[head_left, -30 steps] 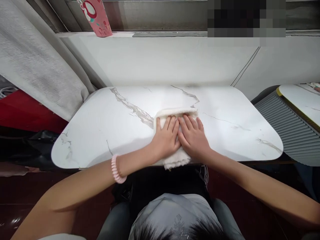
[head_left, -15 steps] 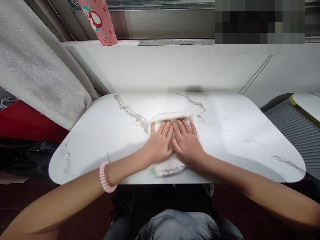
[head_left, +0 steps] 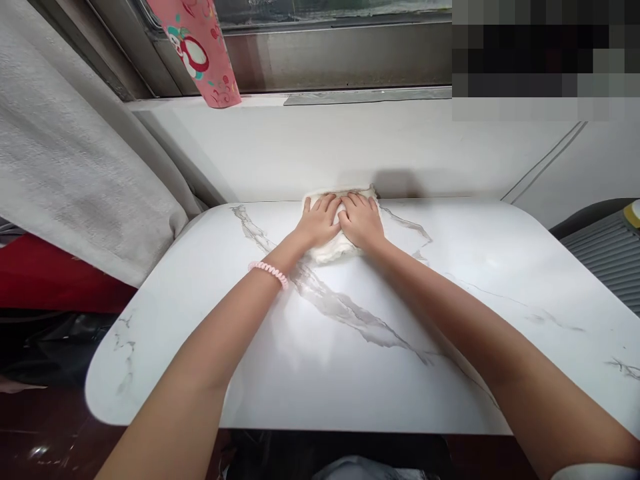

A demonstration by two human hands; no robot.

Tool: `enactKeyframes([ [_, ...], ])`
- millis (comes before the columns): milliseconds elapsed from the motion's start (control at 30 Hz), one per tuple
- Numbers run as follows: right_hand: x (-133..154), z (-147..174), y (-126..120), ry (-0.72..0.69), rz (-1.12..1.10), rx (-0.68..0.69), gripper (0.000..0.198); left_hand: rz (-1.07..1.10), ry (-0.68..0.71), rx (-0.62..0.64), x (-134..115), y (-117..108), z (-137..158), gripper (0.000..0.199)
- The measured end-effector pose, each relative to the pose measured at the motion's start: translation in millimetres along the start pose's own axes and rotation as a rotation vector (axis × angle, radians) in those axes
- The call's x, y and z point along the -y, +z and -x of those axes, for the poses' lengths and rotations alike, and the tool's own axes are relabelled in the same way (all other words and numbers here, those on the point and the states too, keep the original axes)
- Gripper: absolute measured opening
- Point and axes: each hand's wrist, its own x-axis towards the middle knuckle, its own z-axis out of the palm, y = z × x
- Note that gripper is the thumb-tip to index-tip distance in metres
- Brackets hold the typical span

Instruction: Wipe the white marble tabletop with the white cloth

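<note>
Well, the left hand (head_left: 320, 223) and right hand (head_left: 364, 223) lie side by side, fingers spread flat on a fluffy white cloth (head_left: 334, 251) at the far edge of the marble-patterned tabletop (head_left: 280, 380), by the wall (head_left: 280, 153); a pink coil bracelet (head_left: 269, 270) rings the left forearm (head_left: 220, 350).

An upright white wall (head_left: 450, 147) blocks forward passage at the cream fluffy cloth (head_left: 327, 253) under the left hand (head_left: 320, 223) and right hand (head_left: 363, 221). To either side, the white, grey-veined, round-cornered tabletop (head_left: 345, 393) offers open room, as it does between the bare forearms (head_left: 243, 327). A pale grey fabric curtain (head_left: 85, 147) crowds the far left corner.
</note>
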Motion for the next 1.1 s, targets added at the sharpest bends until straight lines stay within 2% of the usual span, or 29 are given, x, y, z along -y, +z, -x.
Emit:
enactKeyframes([
  [100, -3.4, -15.1, 3.1, 0.003, 0.04, -0.024, 0.039, 0.018, -0.009, -0.037, 5.4, 0.9, -14.0, 0.053],
  [233, -3.8, -20.1, 4.8, 0.004, 0.075, -0.051, 0.037, 0.032, -0.012, -0.071, 9.6, 3.2, -20.3, 0.051],
  [400, -3.6, -14.1, 4.8, -0.015, 0.076, -0.06, 0.039, 0.016, -0.016, -0.079, 7.6, 4.4, -15.2, 0.053],
  [533, 0.4, -4.1, 3.1, -0.03, 0.093, -0.017, 0.044, 0.011, -0.051, -0.072, 2.0, 3.2, -0.4, 0.054],
  [767, 32.9, 50.6, -7.5, -0.06, 0.113, 0.062, 0.051, -0.008, -0.057, -0.033, -9.3, -2.7, 64.3, 0.058],
  [900, 57.1, 91.7, -15.3, -0.108, 0.12, 0.096, 0.053, -0.05, -0.056, -0.023, -16.0, -6.4, 113.9, 0.059],
  [1100, 90.8, 156.9, -30.3, -0.267, 0.057, 0.171, 0.057, -0.134, -0.038, -0.02, -27.9, -10.1, 199.4, 0.062],
])
